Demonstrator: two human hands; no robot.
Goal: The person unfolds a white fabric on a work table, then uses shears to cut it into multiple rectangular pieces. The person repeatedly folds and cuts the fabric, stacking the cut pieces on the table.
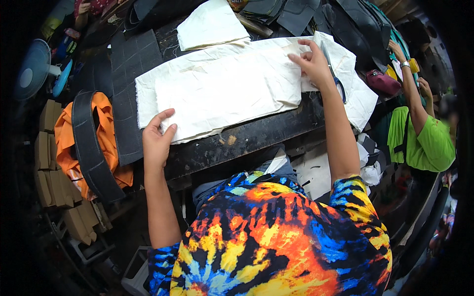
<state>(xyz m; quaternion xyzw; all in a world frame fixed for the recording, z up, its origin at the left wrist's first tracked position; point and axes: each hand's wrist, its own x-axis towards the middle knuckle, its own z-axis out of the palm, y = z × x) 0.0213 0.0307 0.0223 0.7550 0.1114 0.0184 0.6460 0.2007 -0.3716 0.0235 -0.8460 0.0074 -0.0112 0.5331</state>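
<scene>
- Centre of the bench (242,138), the white cloth (217,96) lies long and flat in uneven layers, and there's a hand at either end.
- Left hand (157,135) at the cloth's 8 o'clock: fingers over the near corner, thumb parted from them at the edge. That looks like a light touch to square the corner, not a squeeze.
- Right hand (313,64) up at 2 o'clock, forefinger and thumb spread at the far end. Whether a layer is caught between them, I cannot tell.
- So the hands are well apart, on opposite corners; that diagonal spread probably keeps the cloth taut and the creases down.
- Just beyond the right hand, near 3 o'clock, the scissors (339,88) rest on more white fabric (363,101), seemingly parked within easy reach yet off the main panel.
- At 12 o'clock, a folded piece (213,24) sits at the back, likely set there to leave the front free.
- Out at 9 o'clock, a black strip (133,93) lies alongside; at 8, orange fabric (106,121) bunches behind a black band (91,153), apparently pushed aside.
- Between 3 and 4 o'clock, a co-worker in green (427,143) has an arm raised, well clear of this pair of hands.
</scene>
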